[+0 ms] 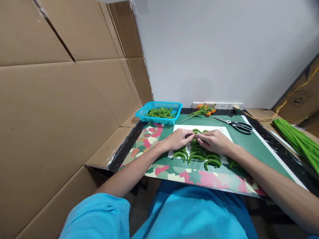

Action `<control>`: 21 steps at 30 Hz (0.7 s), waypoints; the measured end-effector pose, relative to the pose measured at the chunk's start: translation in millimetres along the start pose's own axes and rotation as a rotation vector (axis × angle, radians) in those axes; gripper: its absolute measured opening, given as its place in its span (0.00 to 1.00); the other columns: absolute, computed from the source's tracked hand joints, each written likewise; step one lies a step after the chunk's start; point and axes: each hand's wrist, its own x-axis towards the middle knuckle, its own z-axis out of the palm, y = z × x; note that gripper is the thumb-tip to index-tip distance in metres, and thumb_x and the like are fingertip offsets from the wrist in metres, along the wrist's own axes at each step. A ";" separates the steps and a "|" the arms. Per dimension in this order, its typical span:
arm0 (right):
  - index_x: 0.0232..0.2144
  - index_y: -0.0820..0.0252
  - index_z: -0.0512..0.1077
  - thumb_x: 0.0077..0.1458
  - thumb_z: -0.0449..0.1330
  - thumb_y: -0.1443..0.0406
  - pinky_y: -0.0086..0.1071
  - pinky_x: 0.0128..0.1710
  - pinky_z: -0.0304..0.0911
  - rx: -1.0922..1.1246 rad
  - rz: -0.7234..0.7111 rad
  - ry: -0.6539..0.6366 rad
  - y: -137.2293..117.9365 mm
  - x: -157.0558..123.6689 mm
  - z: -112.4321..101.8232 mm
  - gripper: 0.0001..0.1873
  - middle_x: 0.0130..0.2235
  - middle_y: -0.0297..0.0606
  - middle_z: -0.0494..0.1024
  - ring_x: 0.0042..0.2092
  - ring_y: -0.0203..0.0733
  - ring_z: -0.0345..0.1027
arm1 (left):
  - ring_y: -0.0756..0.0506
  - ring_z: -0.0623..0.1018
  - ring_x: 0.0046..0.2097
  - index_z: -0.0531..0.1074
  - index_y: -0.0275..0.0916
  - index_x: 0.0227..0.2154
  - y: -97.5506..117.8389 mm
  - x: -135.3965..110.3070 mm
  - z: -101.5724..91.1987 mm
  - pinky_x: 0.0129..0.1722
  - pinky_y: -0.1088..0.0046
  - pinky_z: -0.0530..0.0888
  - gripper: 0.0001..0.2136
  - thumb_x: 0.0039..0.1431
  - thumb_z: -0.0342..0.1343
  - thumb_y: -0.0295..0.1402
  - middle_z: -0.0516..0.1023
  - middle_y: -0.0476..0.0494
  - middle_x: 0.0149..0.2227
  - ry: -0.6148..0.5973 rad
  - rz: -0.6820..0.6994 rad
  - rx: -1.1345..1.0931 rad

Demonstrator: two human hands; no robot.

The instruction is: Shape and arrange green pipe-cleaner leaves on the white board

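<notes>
My left hand point(179, 138) and my right hand point(216, 140) meet fingertip to fingertip above a white sheet point(228, 132). Both are closed in a pinch on a small bent green pipe cleaner point(196, 131), mostly covered by the fingers. Below them, curved green pipe cleaners point(196, 155) lie in rows on the sheet and over its near edge. A further group of bent pieces point(213, 161) sits under my right wrist, and another point(181, 153) is under my left one. Part of the rows is hidden by my hands.
At the back left stands a blue basket point(159, 122) with many bent green pieces. Orange flowers on green stems point(206, 110) lie behind the sheet. Black-handled scissors point(240, 127) rest to the right. A bundle of straight green pipe cleaners point(297, 141) lies far right; cardboard point(62, 116) walls the left.
</notes>
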 end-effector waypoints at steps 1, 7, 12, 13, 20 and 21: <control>0.49 0.59 0.79 0.73 0.52 0.66 0.32 0.32 0.59 0.002 0.003 -0.005 -0.1 0.0 -0.1 0.15 0.33 0.37 0.85 0.30 0.38 0.75 | 0.47 0.77 0.35 0.80 0.34 0.40 0.0 0.0 0.1 0.37 0.74 0.68 0.14 0.73 0.50 0.36 0.82 0.43 0.34 0.000 -0.001 0.001; 0.50 0.59 0.79 0.73 0.51 0.65 0.33 0.32 0.58 0.000 0.015 -0.019 -0.7 -0.4 -0.2 0.16 0.33 0.37 0.84 0.30 0.37 0.74 | 0.47 0.77 0.34 0.80 0.34 0.40 -1.5 0.1 0.7 0.36 0.74 0.68 0.14 0.73 0.50 0.35 0.82 0.43 0.34 -0.006 0.002 0.008; 0.49 0.58 0.79 0.73 0.51 0.65 0.32 0.32 0.58 0.002 0.024 -0.031 -0.8 -0.8 1.0 0.16 0.33 0.37 0.84 0.30 0.37 0.73 | 0.47 0.77 0.34 0.80 0.34 0.39 -3.8 -0.1 1.4 0.36 0.74 0.68 0.14 0.72 0.51 0.35 0.82 0.44 0.34 -0.007 0.014 0.009; 0.50 0.58 0.79 0.73 0.51 0.65 0.32 0.32 0.57 0.002 0.025 -0.031 -0.7 -0.8 1.2 0.16 0.33 0.37 0.84 0.30 0.37 0.73 | 0.47 0.77 0.34 0.80 0.34 0.39 -4.0 -0.1 1.5 0.36 0.73 0.68 0.14 0.72 0.51 0.35 0.82 0.44 0.34 -0.008 0.013 0.010; 0.49 0.58 0.79 0.73 0.52 0.65 0.32 0.31 0.57 0.006 0.019 -0.028 -0.6 -1.3 1.6 0.15 0.33 0.37 0.84 0.29 0.37 0.73 | 0.48 0.76 0.34 0.80 0.35 0.39 -4.9 -0.5 2.0 0.35 0.74 0.67 0.14 0.72 0.51 0.35 0.82 0.44 0.33 -0.013 0.010 0.012; 0.49 0.58 0.79 0.73 0.52 0.65 0.32 0.31 0.57 0.007 0.021 -0.029 -0.5 -1.3 1.7 0.15 0.33 0.37 0.84 0.29 0.37 0.73 | 0.47 0.76 0.34 0.80 0.35 0.39 -5.0 -0.5 2.0 0.35 0.74 0.67 0.14 0.72 0.51 0.35 0.82 0.44 0.33 -0.013 0.010 0.012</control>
